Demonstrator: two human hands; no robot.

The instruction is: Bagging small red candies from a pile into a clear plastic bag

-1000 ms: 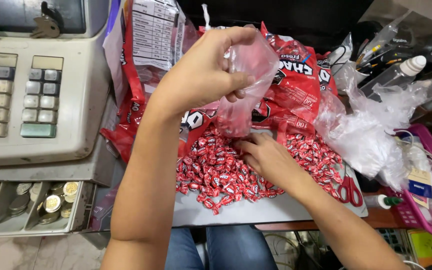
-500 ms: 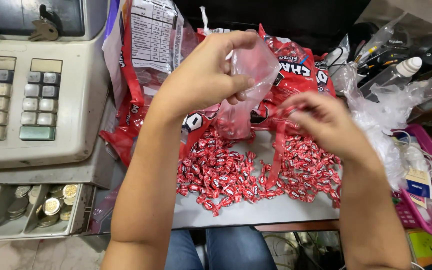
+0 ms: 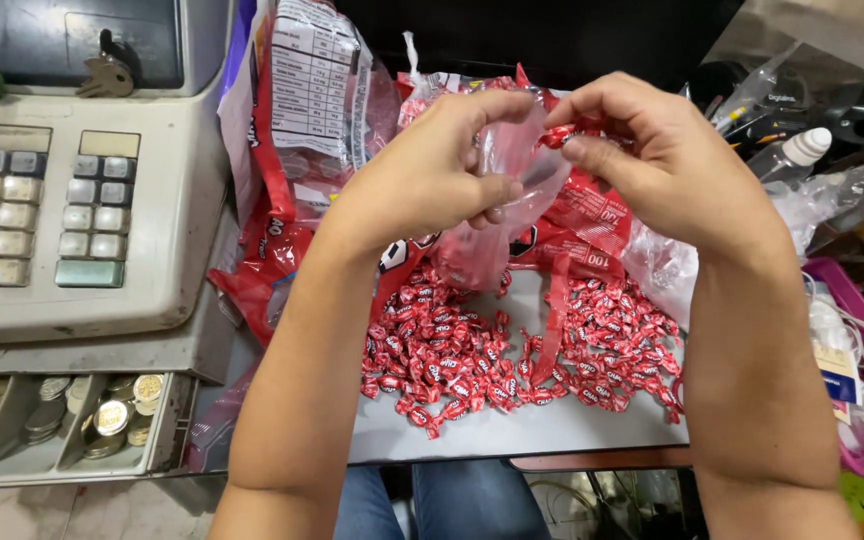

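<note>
Head view: I see my left hand [image 3: 422,180] pinching the mouth of a small clear bag [image 3: 497,215], fingers closed on its thin plastic. My right hand [image 3: 667,165] is at the bag's opening, thumb and forefinger closed on a red wrapped candy [image 3: 558,135]; how many pieces it holds I cannot tell, since the fingers cover most of them. The bag hangs above the pile of red candies [image 3: 512,345], which lies spread on the grey counter [image 3: 512,435]. Behind the pile, big red candy packets [image 3: 302,140] are partly hidden by my hands. Left of the pile stands a cash register [image 3: 72,200], cut off by the frame edge, with a coin drawer [image 3: 62,420] open below it. Right of the pile, crumpled clear plastic [image 3: 812,210] and bottles blur into clutter.
</note>
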